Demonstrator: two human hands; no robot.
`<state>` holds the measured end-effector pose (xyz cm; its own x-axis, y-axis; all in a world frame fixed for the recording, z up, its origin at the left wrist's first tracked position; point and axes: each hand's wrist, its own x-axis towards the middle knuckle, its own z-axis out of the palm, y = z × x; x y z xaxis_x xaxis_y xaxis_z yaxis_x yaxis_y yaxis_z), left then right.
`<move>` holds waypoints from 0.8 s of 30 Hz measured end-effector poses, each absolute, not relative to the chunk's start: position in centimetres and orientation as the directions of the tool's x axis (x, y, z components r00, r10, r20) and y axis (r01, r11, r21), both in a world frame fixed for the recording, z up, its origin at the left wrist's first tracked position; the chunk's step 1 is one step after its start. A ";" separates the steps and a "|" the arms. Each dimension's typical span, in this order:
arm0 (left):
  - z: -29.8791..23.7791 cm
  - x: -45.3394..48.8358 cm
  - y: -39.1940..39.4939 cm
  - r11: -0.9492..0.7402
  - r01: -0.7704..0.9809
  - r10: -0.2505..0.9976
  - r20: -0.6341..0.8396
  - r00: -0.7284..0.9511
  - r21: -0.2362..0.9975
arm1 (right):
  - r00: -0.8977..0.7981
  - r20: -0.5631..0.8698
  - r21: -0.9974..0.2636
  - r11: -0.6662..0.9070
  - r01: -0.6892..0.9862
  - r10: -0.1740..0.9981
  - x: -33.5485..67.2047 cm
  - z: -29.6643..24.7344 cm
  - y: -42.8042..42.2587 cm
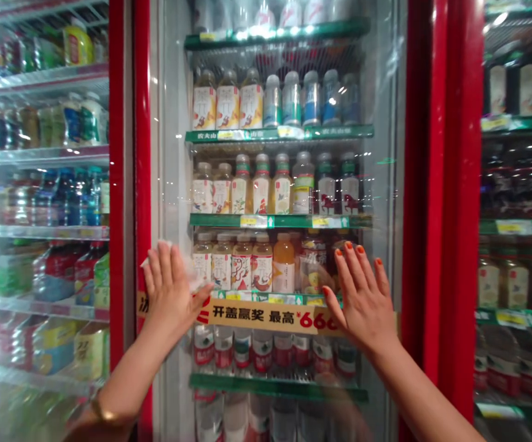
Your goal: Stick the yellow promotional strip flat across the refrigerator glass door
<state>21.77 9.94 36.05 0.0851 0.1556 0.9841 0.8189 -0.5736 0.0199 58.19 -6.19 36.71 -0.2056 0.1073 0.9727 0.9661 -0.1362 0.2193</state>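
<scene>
Left hand: My left hand [170, 288] lies flat near the left edge of the door, fingers close together, thumb out to the right, pinching nothing.
White cloth: The thin white cloth [195, 275] is under that hand, against the glass door [389, 196], showing on both sides of my fingers. I judge the flat palm is what holds it there; whether it is cloth or paper I cannot tell.
Right hand: My right hand [362, 298] is spread, fingers apart, at the right side of the door, with nothing visible in it. It seems braced on the pane, perhaps for balance, though the contact under the palm is hidden.
Printed strip: The strip [254, 314] crosses the door, and each hand covers part of it.
Bottles: Beyond the pane, bottles [262, 265] stand in rows on green-edged shelves [293, 221], labels outward, presumably to be read from here.
Red frame: The red frame [142, 135] runs down the door's left side.
Bracelet: A gold bracelet [104, 410] circles my left forearm, nearer me.
</scene>
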 end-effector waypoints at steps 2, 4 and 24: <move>36.8 24.1 9.0 -0.609 0.793 0.142 0.983 0.117 -0.007 | -0.210 0.971 0.225 -0.138 0.965 0.114 58.2 36.7 -6.2; 34.8 26.0 7.7 -0.638 0.756 0.095 0.959 0.265 -0.146 | -0.213 0.970 0.228 -0.133 0.964 0.118 58.2 36.6 -6.2; 29.1 25.1 6.9 -0.618 0.729 0.085 0.896 0.435 -0.295 | -0.197 0.971 0.217 -0.159 0.963 0.132 58.1 36.4 -6.3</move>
